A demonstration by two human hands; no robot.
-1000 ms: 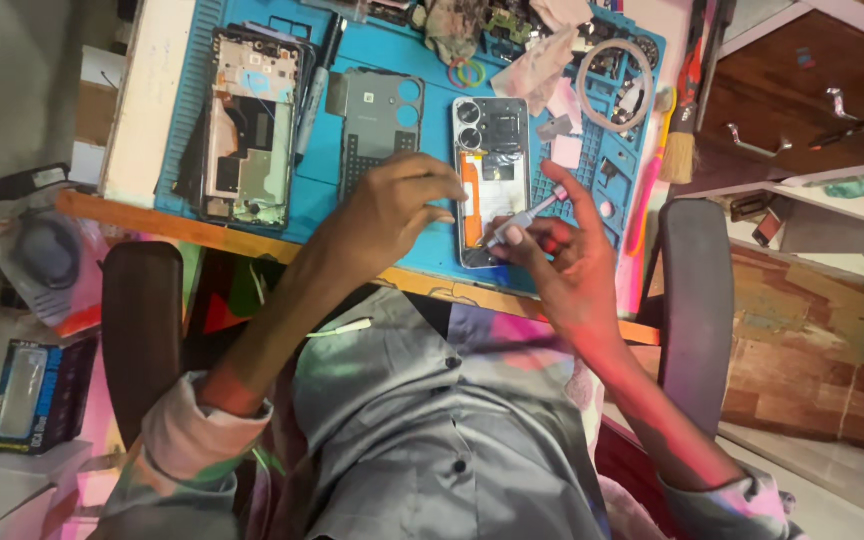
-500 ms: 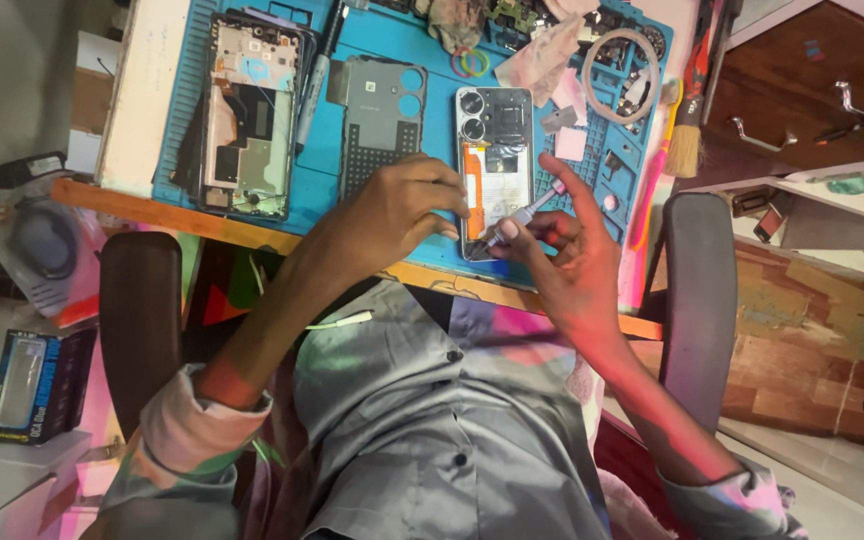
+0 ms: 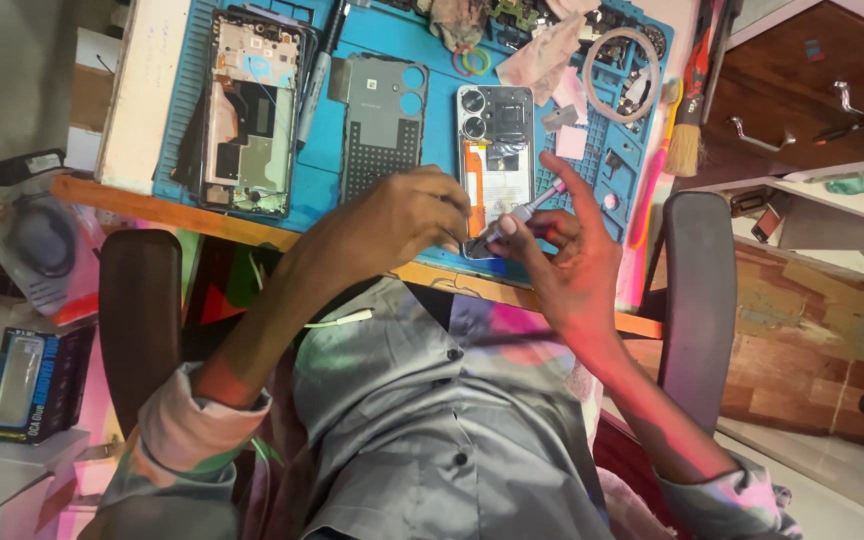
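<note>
We see the opened phone [image 3: 495,160] flat on the blue mat [image 3: 432,55], light, stiff, fragile; left hand [image 3: 392,215] pins its lower edge, right hand [image 3: 572,260] apparently pinching a slim tool [image 3: 524,212].

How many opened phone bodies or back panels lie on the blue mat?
3: a phone frame with exposed internals at the mat's left, a grey perforated back panel in the middle, and an open phone with orange cable under both hands. Clutter may hide more.
</note>
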